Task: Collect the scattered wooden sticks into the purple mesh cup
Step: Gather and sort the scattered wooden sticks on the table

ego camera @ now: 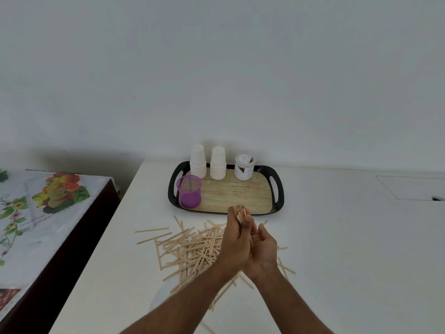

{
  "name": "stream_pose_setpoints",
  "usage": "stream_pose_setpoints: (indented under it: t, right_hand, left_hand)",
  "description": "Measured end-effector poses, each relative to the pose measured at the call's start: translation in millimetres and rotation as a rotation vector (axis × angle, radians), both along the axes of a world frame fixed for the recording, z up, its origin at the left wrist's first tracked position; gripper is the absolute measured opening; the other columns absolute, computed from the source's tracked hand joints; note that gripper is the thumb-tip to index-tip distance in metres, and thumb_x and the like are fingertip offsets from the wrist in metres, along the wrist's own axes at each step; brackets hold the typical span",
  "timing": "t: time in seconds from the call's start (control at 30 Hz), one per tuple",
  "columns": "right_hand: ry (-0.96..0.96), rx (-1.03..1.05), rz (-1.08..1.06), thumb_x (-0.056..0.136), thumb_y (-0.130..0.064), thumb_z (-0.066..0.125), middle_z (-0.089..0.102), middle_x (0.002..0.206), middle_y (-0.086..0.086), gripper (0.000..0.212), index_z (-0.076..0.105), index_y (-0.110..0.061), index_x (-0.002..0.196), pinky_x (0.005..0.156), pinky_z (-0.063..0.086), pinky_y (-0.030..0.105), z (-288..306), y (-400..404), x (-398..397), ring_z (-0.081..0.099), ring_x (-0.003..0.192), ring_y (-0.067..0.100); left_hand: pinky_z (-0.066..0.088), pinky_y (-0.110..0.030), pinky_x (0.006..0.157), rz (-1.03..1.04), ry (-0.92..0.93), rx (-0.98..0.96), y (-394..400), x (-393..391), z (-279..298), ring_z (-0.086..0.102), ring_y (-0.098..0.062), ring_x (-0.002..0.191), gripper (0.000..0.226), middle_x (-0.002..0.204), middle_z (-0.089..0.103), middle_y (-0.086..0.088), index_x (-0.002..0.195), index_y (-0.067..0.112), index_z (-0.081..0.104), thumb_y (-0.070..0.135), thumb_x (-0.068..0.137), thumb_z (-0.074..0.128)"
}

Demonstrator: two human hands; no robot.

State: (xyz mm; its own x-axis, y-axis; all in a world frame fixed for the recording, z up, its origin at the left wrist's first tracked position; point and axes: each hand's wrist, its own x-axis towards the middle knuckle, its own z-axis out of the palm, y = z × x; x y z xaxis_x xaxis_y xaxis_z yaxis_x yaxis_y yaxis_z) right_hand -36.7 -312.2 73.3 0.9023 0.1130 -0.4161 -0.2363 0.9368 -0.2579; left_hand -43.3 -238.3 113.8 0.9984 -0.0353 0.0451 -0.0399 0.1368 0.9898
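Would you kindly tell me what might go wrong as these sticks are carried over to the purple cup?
1. The bundle of sticks is only squeezed between the left hand and the right hand, so some may slip back onto the pile.
2. The purple mesh cup stands at the front left corner of the tray; a hard push could tip it or knock the paper cup stacks behind.

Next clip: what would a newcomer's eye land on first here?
The two hands meeting at centre: the left hand grips an upright bundle of wooden sticks, with the right hand open against it. Below them a loose pile of sticks sprawls over the white table. Just beyond, the purple mesh cup stands at the left front corner of a black tray.
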Motion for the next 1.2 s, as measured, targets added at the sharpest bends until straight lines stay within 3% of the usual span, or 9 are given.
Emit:
stream_pose_setpoints:
  t: [0.1,0.3,0.47,0.63,0.8,0.9,0.97,1.1,1.2]
  right_hand:
    - [-0.017,0.015,0.019,0.109,-0.042,0.031,0.07,0.116,0.021,0.057,0.065,-0.002,0.131,0.096,0.05,0.041,-3.1,3.8,1.9,0.067,0.112,0.033]
    - [-0.014,0.042,0.033,0.109,-0.037,0.033,0.073,0.097,0.018,0.06,0.077,0.003,0.103,0.072,0.063,0.038,-3.4,9.7,0.9,0.076,0.09,0.03]
    - [-0.021,-0.001,0.019,0.101,-0.026,0.048,0.072,0.109,0.019,0.04,0.073,0.0,0.117,0.093,0.058,0.038,5.3,18.1,-0.6,0.071,0.108,0.031]
    - [0.007,0.063,0.092,0.102,-0.03,0.043,0.07,0.11,0.014,0.041,0.076,-0.004,0.105,0.122,0.031,0.042,14.3,26.4,-4.9,0.062,0.114,0.031]
    - [-0.018,-0.1,0.085,0.097,-0.023,0.051,0.065,0.101,0.011,0.026,0.071,-0.007,0.105,0.122,0.032,0.04,15.4,31.9,-7.0,0.058,0.108,0.026]
    - [-0.06,-0.208,0.057,0.089,-0.029,0.055,0.062,0.086,0.01,0.031,0.076,-0.006,0.091,0.087,0.052,0.035,18.7,34.8,-12.5,0.06,0.084,0.021]
    - [-0.08,-0.303,0.062,0.088,-0.033,0.053,0.055,0.078,0.007,0.034,0.074,-0.007,0.082,0.07,0.048,0.031,20.2,39.3,-13.5,0.054,0.072,0.017]
    - [-0.003,-0.432,0.119,0.11,-0.032,0.033,0.055,0.09,0.008,0.04,0.063,-0.006,0.102,0.088,0.042,0.031,17.3,42.4,-9.5,0.052,0.089,0.015]
    - [0.023,-0.743,0.16,0.109,-0.03,0.043,0.066,0.094,0.01,0.031,0.066,-0.009,0.104,0.083,0.05,0.038,16.1,35.1,-8.2,0.061,0.089,0.021]
  left_hand:
    - [0.054,-0.03,0.092,-0.026,-0.127,0.109,3.2,-4.7,-3.2,0.066,-0.017,0.101,0.018,0.106,0.064,-0.007,0.123,0.028,0.052,0.027,0.106,0.049]
    - [0.056,-0.038,0.093,-0.004,-0.272,0.138,11.6,-7.3,-4.8,0.067,-0.023,0.103,0.032,0.113,0.066,-0.003,0.134,0.027,0.049,0.034,0.103,0.051]
    - [0.05,-0.03,0.1,0.106,-0.224,0.242,9.1,-9.5,-4.6,0.057,-0.016,0.115,0.032,0.119,0.055,-0.001,0.135,0.011,0.053,0.012,0.103,0.054]
    - [0.04,-0.036,0.101,0.133,-0.207,0.479,12.3,-11.3,-7.6,0.043,-0.004,0.108,0.009,0.101,0.052,0.008,0.098,0.014,0.062,0.018,0.103,0.055]
    - [0.034,-0.027,0.106,0.067,-0.096,0.382,18.5,-10.6,-7.5,0.037,0.021,0.111,0.025,0.111,0.057,0.011,0.122,0.027,0.058,0.02,0.099,0.064]
    - [0.039,-0.024,0.097,0.045,-0.039,0.467,19.3,-6.7,-11.6,0.042,0.002,0.113,0.024,0.11,0.053,0.008,0.123,0.026,0.053,0.03,0.101,0.061]
    - [0.044,-0.03,0.099,0.043,0.008,0.484,16.0,-3.8,-14.6,0.047,-0.009,0.114,0.02,0.111,0.052,0.004,0.12,0.025,0.052,0.034,0.103,0.057]
    - [0.047,-0.04,0.103,0.054,0.089,0.446,11.6,3.1,-20.1,0.049,-0.012,0.116,0.019,0.116,0.048,0.007,0.118,0.029,0.05,0.042,0.105,0.047]
    - [0.045,-0.051,0.107,0.059,0.164,0.352,9.5,6.6,-26.3,0.052,-0.023,0.122,0.025,0.129,0.053,-0.004,0.124,0.025,0.05,0.041,0.106,0.044]
